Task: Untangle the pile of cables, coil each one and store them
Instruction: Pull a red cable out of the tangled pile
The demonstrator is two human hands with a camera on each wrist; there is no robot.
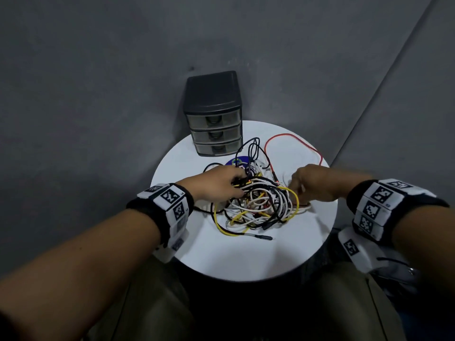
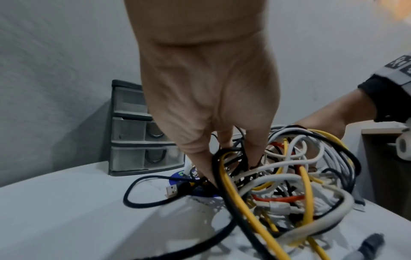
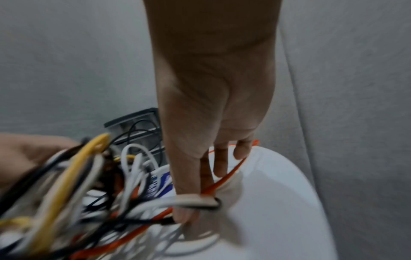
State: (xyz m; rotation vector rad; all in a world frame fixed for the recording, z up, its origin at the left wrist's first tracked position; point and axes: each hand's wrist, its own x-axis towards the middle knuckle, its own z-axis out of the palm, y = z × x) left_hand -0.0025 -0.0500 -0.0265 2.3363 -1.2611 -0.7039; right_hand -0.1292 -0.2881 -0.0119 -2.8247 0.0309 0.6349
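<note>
Cables (image 1: pixel 256 203) lie in one tangled pile at the middle of the round bench (image 1: pixel 246 257). The left hand (image 1: pixel 219 183) digs curled fingers into the tangle to steady it, while the right hand (image 1: pixel 317 185) hooks white and red strands, probably to tease one free.

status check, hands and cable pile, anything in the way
Left hand fingers dug into cable pile, gripping strands. Right hand hooks strands at pile's right edge. All still tangled; drawer unit shut. Nothing blocking.
</note>
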